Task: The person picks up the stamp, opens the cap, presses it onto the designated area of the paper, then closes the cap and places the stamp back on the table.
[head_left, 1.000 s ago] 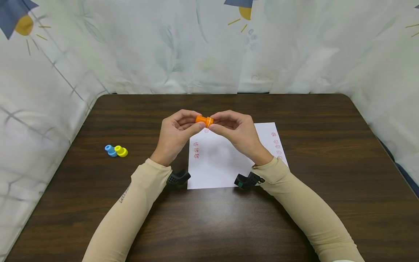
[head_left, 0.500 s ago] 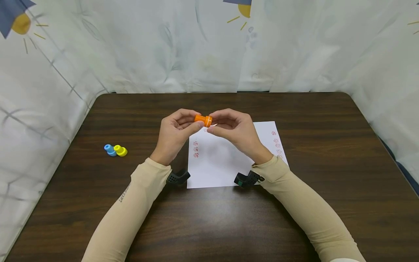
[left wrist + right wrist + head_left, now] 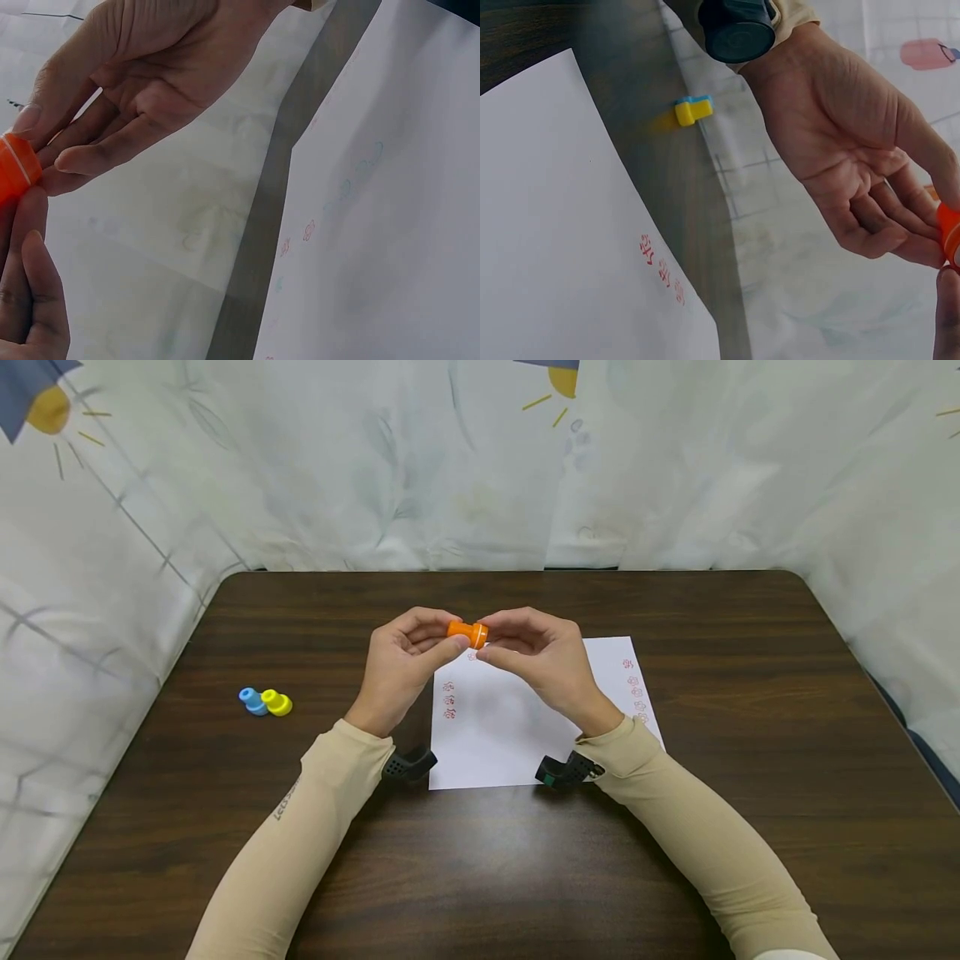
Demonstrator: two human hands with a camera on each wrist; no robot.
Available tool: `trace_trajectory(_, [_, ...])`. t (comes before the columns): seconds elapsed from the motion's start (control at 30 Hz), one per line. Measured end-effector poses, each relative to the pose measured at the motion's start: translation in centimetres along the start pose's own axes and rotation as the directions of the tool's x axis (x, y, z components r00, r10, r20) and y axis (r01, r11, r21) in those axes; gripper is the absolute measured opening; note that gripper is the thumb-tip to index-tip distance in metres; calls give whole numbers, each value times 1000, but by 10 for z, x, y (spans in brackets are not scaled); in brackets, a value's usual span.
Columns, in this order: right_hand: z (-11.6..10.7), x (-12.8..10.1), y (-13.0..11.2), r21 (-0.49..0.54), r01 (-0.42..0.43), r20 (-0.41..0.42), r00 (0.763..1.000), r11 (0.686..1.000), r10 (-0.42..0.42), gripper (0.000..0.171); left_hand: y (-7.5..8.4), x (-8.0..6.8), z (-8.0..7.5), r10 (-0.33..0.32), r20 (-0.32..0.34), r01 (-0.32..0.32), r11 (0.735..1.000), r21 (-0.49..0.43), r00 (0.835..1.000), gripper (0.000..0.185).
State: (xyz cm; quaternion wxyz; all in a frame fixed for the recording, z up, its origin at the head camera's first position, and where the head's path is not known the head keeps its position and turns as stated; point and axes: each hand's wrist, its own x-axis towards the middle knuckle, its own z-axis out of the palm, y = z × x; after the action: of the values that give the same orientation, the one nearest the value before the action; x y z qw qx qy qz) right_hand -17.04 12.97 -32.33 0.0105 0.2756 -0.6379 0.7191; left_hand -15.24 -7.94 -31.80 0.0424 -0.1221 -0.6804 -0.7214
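An orange toy stamp [image 3: 467, 632] lies sideways between both hands, raised above the far edge of a white paper sheet [image 3: 502, 743]. My left hand [image 3: 408, 664] pinches its narrow handle end between thumb and fingers. At the wide end, marked by a pale ring, my right hand [image 3: 547, 664] holds on with thumb and index finger. The left wrist view shows the right thumb on the orange stamp [image 3: 16, 169] near that ring. Small red printed marks [image 3: 448, 700] run down the paper's left side, with more along its right side.
A blue stamp [image 3: 252, 702] and a yellow stamp [image 3: 277, 702] stand side by side on the brown table [image 3: 150, 827], left of the paper. A patterned pale curtain [image 3: 480, 485] hangs behind the table's far edge. Faint blue marks [image 3: 345, 187] show on the paper.
Both hands keep their hold on the orange stamp with barely any movement. The whole head view has shifted slightly.
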Motion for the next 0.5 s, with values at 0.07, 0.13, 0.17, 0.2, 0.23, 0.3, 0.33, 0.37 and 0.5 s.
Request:
trace_trajectory(0.07, [0,0,0,-5,7,-5,1000,1000,-7,32,0,0,0,4,0,-4,1000,3,1000,22])
trace_trajectory(0.13, [0,0,-1,-11,15,-10,1000,1000,-15,32,0,0,0,12,-3,-12,1000,8,1000,22])
trace_trajectory(0.17, [1,0,-1,-14,19,-12,1000,1000,-20,32,0,0,0,17,-6,-17,1000,10,1000,23])
trace_trajectory(0.2, [1,0,-1,-18,24,-15,1000,1000,-24,32,0,-1,1,21,-8,-21,1000,13,1000,23])
trace_trajectory(0.23, [1,0,-1,-23,28,-17,999,999,-28,32,0,-1,1,25,-11,-25,1000,18,1000,23])
trace_trajectory(0.3, [1,0,-1,-30,34,-20,999,999,-35,33,1,-1,1,30,-15,-29,999,22,999,23])
trace_trajectory(0.33, [1,0,-1,-35,37,-21,999,999,-37,32,1,-1,1,29,-16,-29,999,22,999,23])
trace_trajectory(0.37, [1,0,-1,-42,40,-21,999,998,-41,32,0,-1,1,29,-17,-29,999,22,999,23])
trace_trajectory(0.5, [1,-1,0,-56,54,-21,998,997,-56,32,0,-1,1,33,-14,-33,999,15,999,23])
